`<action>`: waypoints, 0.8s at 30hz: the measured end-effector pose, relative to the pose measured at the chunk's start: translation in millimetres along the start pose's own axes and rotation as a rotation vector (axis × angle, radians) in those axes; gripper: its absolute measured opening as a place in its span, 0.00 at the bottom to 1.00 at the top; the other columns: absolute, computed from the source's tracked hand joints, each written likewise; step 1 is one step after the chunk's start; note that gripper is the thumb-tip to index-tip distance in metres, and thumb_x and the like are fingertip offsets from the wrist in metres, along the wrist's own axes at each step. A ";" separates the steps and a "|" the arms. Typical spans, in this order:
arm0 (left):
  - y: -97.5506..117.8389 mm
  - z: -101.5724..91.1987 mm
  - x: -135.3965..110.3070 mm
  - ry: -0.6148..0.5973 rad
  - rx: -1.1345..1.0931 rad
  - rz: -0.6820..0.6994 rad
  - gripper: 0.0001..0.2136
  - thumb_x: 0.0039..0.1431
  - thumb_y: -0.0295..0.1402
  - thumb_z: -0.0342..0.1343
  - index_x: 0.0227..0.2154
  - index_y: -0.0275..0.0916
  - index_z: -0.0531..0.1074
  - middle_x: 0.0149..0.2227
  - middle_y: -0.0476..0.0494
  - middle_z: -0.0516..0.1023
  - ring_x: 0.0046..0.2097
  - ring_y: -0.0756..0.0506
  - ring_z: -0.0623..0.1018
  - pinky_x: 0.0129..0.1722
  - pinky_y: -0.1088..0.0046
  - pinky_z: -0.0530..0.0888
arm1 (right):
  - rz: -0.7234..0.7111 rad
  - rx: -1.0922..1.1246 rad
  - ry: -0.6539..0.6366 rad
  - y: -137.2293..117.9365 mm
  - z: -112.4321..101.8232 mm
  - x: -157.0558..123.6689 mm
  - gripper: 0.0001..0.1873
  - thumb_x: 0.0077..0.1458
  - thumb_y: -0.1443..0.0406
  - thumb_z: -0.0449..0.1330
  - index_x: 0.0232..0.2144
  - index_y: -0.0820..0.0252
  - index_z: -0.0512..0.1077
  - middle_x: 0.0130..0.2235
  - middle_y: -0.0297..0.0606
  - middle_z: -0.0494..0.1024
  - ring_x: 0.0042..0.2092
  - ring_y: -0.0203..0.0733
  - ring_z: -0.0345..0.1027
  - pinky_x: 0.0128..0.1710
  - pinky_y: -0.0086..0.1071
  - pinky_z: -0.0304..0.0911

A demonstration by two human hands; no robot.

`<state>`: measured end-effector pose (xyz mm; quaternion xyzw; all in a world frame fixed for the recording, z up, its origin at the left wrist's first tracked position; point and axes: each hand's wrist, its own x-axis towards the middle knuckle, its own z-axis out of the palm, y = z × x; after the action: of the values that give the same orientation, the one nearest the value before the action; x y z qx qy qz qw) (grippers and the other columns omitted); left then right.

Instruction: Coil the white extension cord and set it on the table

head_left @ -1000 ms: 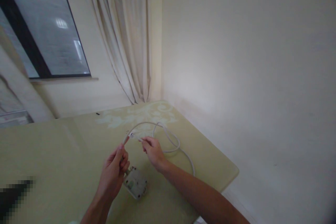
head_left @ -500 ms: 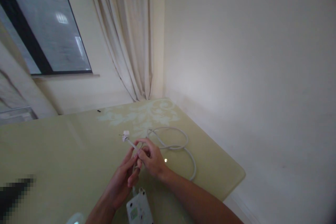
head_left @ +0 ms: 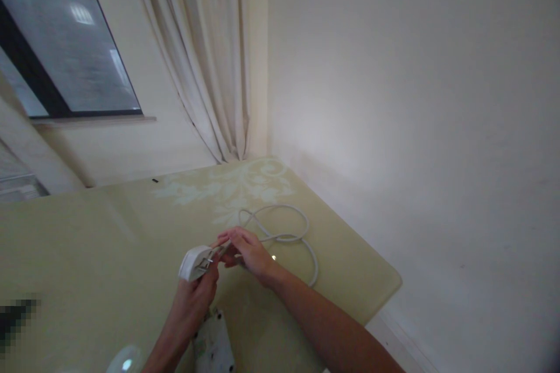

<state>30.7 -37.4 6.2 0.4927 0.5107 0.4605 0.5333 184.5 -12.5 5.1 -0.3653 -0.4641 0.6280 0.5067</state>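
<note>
A white power plug with metal prongs rests over the back of my left hand, its prongs facing my right hand. Both hands meet around the cord just beyond the plug, their fingers closed on it and partly hiding each other. Loose loops of the white power cord lie on the table past my right hand. Below my hands, a white power strip lies with screw holes at its corners, cut off by the bottom edge of the view.
The pale green table ends at a wall on the right and a curtain behind. A small black piece lies near the back edge. A rounded translucent object shows at the bottom left, beside a pixelated dark shape.
The plug has swung from beyond my fingertips down toward me, onto my left hand. My hands have shifted along the cord, and the view has turned slightly right.
</note>
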 end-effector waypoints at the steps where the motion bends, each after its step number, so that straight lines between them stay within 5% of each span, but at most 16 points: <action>1: 1.5 -1.8 -1.4 -0.037 -0.058 -0.025 0.22 0.46 0.54 0.68 0.28 0.39 0.71 0.18 0.58 0.58 0.19 0.55 0.56 0.17 0.80 0.53 | 0.013 0.046 -0.023 -1.4 -1.8 0.0 0.31 0.56 0.38 0.61 0.44 0.58 0.75 0.40 0.40 0.80 0.35 0.37 0.73 0.38 0.33 0.67; 6: 17.6 -5.4 -10.4 -0.189 -0.272 -0.075 0.23 0.43 0.50 0.70 0.36 0.38 0.78 0.24 0.52 0.68 0.23 0.54 0.60 0.21 0.79 0.59 | 0.036 0.175 -0.096 -1.3 -4.8 -1.7 0.27 0.55 0.45 0.68 0.46 0.58 0.76 0.41 0.40 0.80 0.40 0.39 0.74 0.46 0.36 0.66; 9: 22.2 -3.0 -8.8 -0.137 -0.171 -0.086 0.24 0.42 0.50 0.71 0.38 0.38 0.80 0.26 0.48 0.74 0.25 0.50 0.69 0.23 0.77 0.66 | 0.087 0.208 -0.097 0.4 -5.0 -3.0 0.26 0.51 0.52 0.72 0.48 0.58 0.77 0.42 0.39 0.80 0.39 0.37 0.73 0.43 0.33 0.66; 12: 18.9 -1.6 -2.0 -0.142 -0.061 -0.004 0.24 0.39 0.47 0.74 0.39 0.39 0.81 0.31 0.45 0.80 0.29 0.48 0.75 0.28 0.75 0.72 | 0.148 0.219 -0.128 -2.6 -7.4 -4.1 0.25 0.55 0.52 0.67 0.49 0.59 0.77 0.44 0.42 0.79 0.39 0.39 0.73 0.36 0.32 0.67; 15: 14.7 -4.7 1.2 -0.098 -0.021 -0.020 0.23 0.43 0.48 0.72 0.39 0.38 0.81 0.24 0.51 0.73 0.21 0.53 0.65 0.19 0.80 0.62 | 0.198 0.244 -0.234 -9.8 -8.1 -6.2 0.26 0.59 0.50 0.60 0.50 0.62 0.77 0.47 0.47 0.78 0.44 0.46 0.74 0.36 0.37 0.72; 19: 18.8 -10.5 -4.5 -0.085 -0.135 -0.051 0.27 0.50 0.51 0.66 0.47 0.36 0.79 0.19 0.58 0.58 0.19 0.56 0.53 0.17 0.82 0.49 | 0.090 0.170 -0.262 -22.3 -5.2 -12.3 0.24 0.61 0.53 0.60 0.55 0.57 0.73 0.55 0.46 0.76 0.48 0.47 0.74 0.36 0.36 0.73; 24: 30.4 -23.6 -3.7 0.021 0.025 0.061 0.30 0.47 0.52 0.69 0.48 0.36 0.79 0.19 0.59 0.55 0.20 0.55 0.56 0.18 0.82 0.50 | 0.141 -0.130 -0.392 -44.5 -20.0 -23.7 0.34 0.63 0.57 0.62 0.68 0.41 0.58 0.50 0.40 0.80 0.32 0.34 0.74 0.31 0.27 0.67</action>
<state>7.3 -37.1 37.0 0.5099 0.5066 0.4751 0.5075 221.5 -28.9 41.2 -0.2996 -0.5668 0.6895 0.3369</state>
